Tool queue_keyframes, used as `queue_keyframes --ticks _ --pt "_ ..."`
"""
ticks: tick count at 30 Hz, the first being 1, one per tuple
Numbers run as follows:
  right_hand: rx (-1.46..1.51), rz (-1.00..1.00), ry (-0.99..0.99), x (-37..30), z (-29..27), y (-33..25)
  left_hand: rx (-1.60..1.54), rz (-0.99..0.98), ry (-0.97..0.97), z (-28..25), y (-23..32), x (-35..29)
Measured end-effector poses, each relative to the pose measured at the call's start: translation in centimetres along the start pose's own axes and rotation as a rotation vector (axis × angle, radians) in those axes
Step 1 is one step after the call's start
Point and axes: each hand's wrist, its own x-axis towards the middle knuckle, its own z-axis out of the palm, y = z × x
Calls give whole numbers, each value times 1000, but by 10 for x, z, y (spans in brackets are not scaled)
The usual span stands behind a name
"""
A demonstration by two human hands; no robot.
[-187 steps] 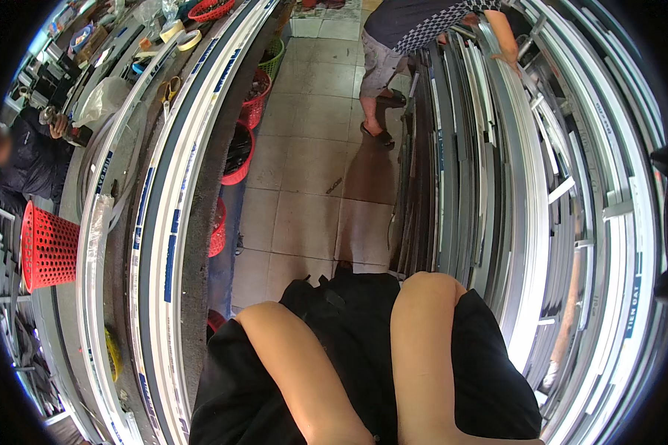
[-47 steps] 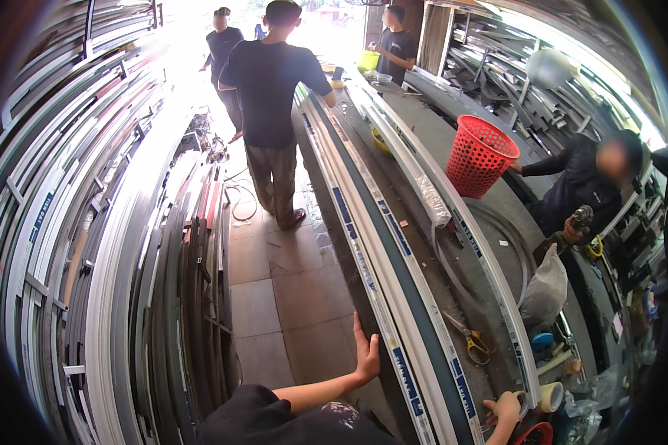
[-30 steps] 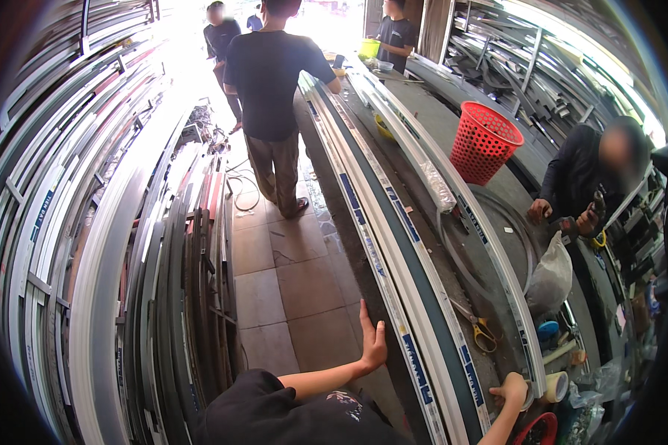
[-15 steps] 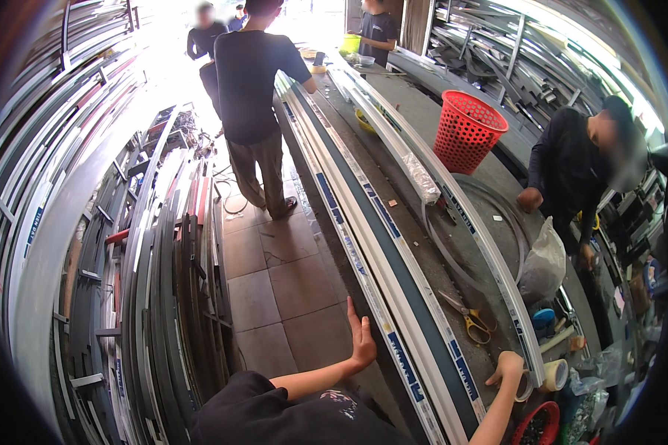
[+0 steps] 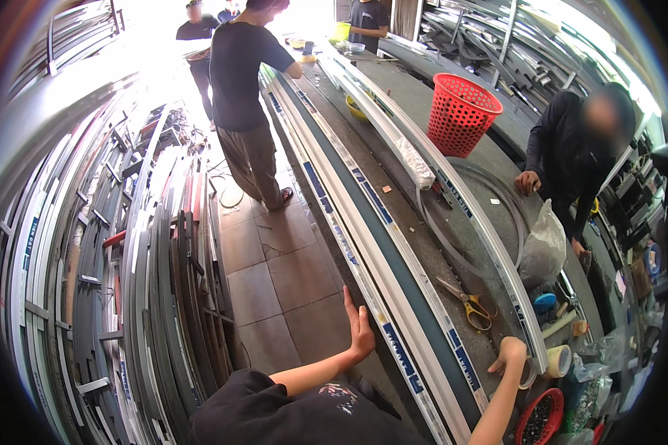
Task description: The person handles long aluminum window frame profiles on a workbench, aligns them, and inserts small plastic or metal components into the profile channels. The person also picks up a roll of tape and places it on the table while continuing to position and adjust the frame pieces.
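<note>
My left hand (image 5: 361,332) is held flat with its fingers stretched out, beside the left edge of a long white profile (image 5: 384,308). This profile with blue-printed film runs lengthwise along the bench, next to a dark green strip (image 5: 404,278) and a second film-covered profile (image 5: 423,293). My right hand (image 5: 511,354) is bent down at the near end of another white profile (image 5: 503,271). Its thumb points left, while its other fingers are mostly hidden. A tape roll (image 5: 528,374) touches or lies just beside that wrist. Yellow-handled scissors (image 5: 476,313) lie ahead of this hand.
A red perforated basket (image 5: 462,119), a coiled grey strip (image 5: 453,245) and a plastic bag (image 5: 543,248) are on the bench. A red bowl of small parts (image 5: 540,417) stands near right. Co-workers (image 5: 245,89) stand around; stacked profiles (image 5: 145,297) line the left.
The whole view has shifted slightly. My two hands keep nearly the same places and poses. The co-worker at the far left side of the bench leans further over it.
</note>
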Motion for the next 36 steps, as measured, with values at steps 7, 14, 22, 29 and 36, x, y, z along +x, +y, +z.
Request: queue_keyframes --ticks 7,14,22,29,36 --pt "-73 -43 110 -25 -13 -5 -109 -6 -22 0 -8 1" --pt "348 -124 -169 -69 -35 -3 -57 -9 7 1 4 1" --pt "396 -63 -209 -98 -49 -13 -86 -17 38 -1 13 1" --pt "308 -63 -357 -76 -53 -11 -716 -388 394 -13 -41 36" --pt "383 -92 -444 -65 -51 -5 -40 -434 551 -57 -202 51"
